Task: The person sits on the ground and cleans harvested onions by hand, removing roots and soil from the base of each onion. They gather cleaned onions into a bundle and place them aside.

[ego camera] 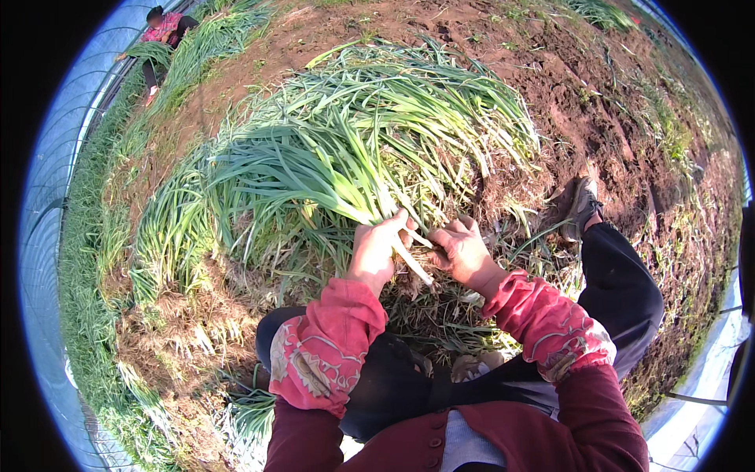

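Note:
My left hand (377,245) is closed around a bunch of green onions (348,183), its long leaves fanning away up and to the left. White stem ends (417,265) of the bunch stick out below that fist. My right hand (463,251) pinches the lower end of one thin stalk (420,237) beside the bunch. Just beyond both hands lies a large heap of green onions (413,94), its tangled brown roots (507,192) facing me.
Loose trimmings (448,318) litter the ground between my legs. My shoe (583,206) rests on soil to the right. More onions with roots (177,318) lie at left. A person (165,29) holding greens is far off at upper left, near the plastic greenhouse wall (53,153).

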The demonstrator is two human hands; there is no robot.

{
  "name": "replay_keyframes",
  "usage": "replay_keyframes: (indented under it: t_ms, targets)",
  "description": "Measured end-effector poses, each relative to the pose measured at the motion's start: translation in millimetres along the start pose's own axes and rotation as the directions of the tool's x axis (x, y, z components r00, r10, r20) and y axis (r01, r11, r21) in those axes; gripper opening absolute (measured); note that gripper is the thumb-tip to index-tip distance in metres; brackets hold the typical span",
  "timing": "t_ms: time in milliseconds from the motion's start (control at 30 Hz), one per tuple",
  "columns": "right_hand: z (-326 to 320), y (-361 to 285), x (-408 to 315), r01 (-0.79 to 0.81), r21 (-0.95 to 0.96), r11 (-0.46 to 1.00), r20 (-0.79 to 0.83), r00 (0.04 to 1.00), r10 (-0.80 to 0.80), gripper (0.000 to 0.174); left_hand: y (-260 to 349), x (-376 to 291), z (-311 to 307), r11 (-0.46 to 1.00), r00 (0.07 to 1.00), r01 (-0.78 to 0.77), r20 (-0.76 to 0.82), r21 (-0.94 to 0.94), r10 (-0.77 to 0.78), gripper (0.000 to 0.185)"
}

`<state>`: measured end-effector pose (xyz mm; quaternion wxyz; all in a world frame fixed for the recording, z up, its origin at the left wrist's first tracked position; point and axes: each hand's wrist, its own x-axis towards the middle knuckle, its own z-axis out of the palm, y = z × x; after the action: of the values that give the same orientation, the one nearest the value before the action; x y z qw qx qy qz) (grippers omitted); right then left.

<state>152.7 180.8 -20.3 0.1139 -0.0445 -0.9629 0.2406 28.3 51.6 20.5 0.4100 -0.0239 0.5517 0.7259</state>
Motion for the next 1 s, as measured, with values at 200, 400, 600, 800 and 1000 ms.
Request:
replay_keyframes:
  t_ms: [200, 400, 600, 800, 1000]
  targets:
    - [9, 40, 6, 0.032, -0.129, 0.991, -0.015, 0.999, -0.034, 0.023, -14, 2, -6, 0.998, 0.999, -0.044, 0.016, -0.04, 0.045, 0.014]
    - [12, 96, -24, -0.172, -0.184, 0.968, -0.018, 0.985, 0.171, 0.043, 4, -4, -29, 0.98, 0.996, -0.065, 0.053, -0.188, 0.076, 0.01]
    - [-5, 18, 12, -0.282, 0.902, 0.326, 0.244, 0.957, 0.154, 0.032, -6, -6, -25, 0.985, 0.991, 0.07, 0.125, -0.158, -0.05, 0.018]
    - [-4, -11, 4, -0.412, 0.911, 0.02, 0.4, 0.893, 0.209, 0.019, 0, -7, -25, 0.998, 0.997, -0.025, -0.074, -0.054, 0.021, 0.023]
    - [8, -21, -12, -0.449, 0.812, 0.374, 0.362, 0.888, 0.282, 0.013, -11, -1, -28, 1.0, 0.994, -0.028, -0.107, -0.006, 0.027, 0.013]
